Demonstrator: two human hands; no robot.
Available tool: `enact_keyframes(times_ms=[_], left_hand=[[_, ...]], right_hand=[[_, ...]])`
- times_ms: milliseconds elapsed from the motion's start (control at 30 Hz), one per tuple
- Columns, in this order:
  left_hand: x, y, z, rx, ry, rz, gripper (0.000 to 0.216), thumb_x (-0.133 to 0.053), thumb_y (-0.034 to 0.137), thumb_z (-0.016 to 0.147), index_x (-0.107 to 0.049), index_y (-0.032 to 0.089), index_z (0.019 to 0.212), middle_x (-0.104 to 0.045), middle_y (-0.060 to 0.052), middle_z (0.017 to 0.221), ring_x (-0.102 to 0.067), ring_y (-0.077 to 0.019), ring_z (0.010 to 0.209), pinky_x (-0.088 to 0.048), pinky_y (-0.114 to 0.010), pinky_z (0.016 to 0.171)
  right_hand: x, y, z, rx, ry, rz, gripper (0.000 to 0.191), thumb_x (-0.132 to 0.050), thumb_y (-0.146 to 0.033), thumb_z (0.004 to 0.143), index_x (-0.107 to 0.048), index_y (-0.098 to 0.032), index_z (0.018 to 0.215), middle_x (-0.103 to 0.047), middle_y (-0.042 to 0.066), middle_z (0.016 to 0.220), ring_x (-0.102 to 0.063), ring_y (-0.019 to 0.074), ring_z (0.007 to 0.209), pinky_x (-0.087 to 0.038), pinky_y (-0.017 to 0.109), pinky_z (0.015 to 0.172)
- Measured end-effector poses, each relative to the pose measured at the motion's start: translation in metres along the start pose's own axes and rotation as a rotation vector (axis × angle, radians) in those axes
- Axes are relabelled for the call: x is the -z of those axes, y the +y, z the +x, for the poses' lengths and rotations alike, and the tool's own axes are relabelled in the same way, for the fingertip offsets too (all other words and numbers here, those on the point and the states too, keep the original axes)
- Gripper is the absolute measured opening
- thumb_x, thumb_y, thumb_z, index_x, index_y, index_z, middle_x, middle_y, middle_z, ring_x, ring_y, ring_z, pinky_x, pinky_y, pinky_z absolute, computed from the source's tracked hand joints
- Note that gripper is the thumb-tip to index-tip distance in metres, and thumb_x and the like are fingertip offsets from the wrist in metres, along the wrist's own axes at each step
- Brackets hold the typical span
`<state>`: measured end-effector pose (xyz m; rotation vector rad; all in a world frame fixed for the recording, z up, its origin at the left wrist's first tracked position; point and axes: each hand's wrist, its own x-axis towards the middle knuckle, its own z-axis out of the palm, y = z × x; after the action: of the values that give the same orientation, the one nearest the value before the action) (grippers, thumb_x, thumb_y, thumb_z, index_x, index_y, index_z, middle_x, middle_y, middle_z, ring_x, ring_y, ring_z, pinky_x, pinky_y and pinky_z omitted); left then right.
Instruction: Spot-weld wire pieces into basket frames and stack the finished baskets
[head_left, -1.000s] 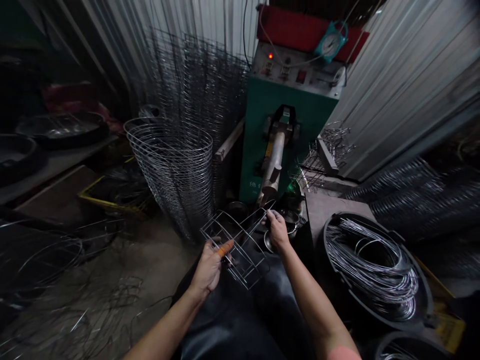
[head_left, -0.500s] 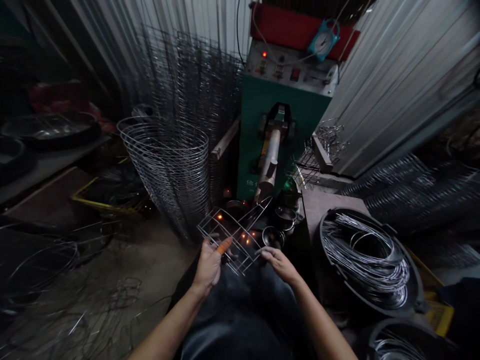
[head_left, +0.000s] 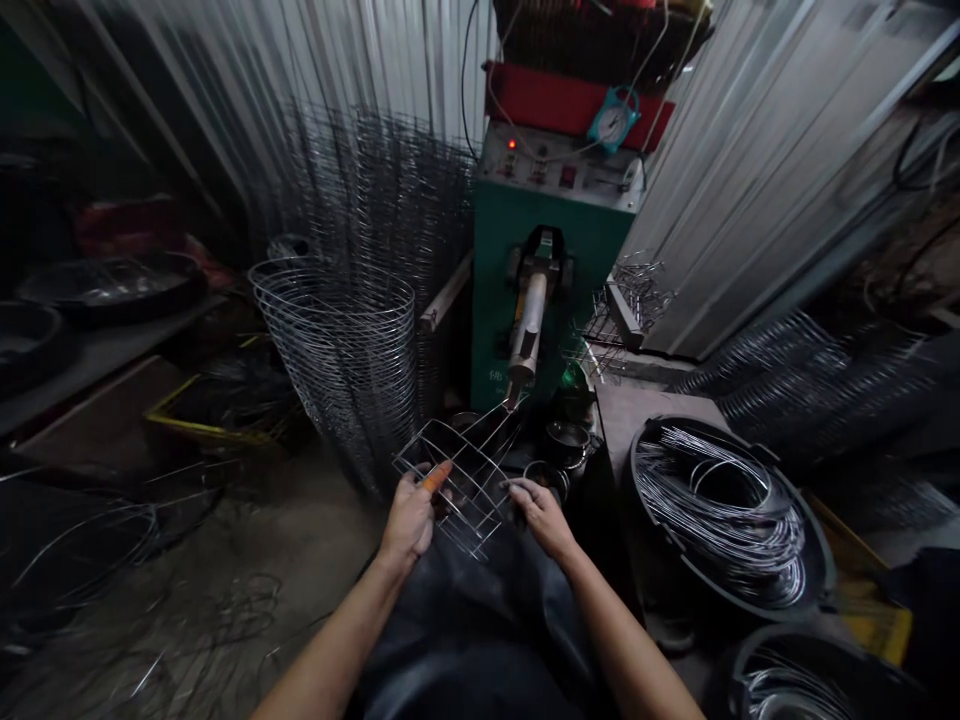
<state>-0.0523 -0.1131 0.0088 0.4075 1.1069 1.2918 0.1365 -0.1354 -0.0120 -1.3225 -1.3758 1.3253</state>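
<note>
The wire frame sits at 12 o'clock just below the welder's arm, clenched by the left hand, while the right hand rests loosely at its edge, grip unclear, so a slip could drop it or let wire ends jab the fingers.

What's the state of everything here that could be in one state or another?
Left hand: gripping the wire basket frame, orange wrap on one finger.
Right hand: open, fingertips beside the frame.
Wire basket frame: held tilted, one end raised toward the machine.
Welding machine: red lamp lit.
Wire coil: coiled inside a black tub.
Wire baskets: nested in an upright stack.
</note>
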Motion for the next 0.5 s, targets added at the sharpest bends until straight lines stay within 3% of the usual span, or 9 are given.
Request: enact_keyframes(times_ms=[233,500], left_hand=[[0.012,0.002,0.006,0.044,-0.045,0.079,0.056,-0.074,0.035,0.056,-0.041,0.019,0.1,-0.051,0.004,0.065,-0.053,-0.0123,0.052,-0.046,-0.027,0.047],[0.003,0.013,0.004,0.02,0.013,0.143,0.056,-0.074,0.035,0.056,-0.043,0.018,0.1,-0.048,0.007,0.06,-0.051,-0.0107,0.048,-0.042,-0.024,0.048]], right_hand=[[-0.008,0.009,0.004,0.005,0.02,0.071,0.039,-0.049,-0.055,0.079,-0.055,-0.017,0.073,-0.039,-0.003,0.059,-0.033,0.0096,0.054,-0.027,0.022,0.051],[-0.012,-0.002,0.005,0.012,0.023,0.076,0.038,-0.048,-0.054,0.079,-0.049,-0.017,0.068,-0.038,-0.003,0.061,-0.033,0.0104,0.057,-0.028,0.022,0.053]])
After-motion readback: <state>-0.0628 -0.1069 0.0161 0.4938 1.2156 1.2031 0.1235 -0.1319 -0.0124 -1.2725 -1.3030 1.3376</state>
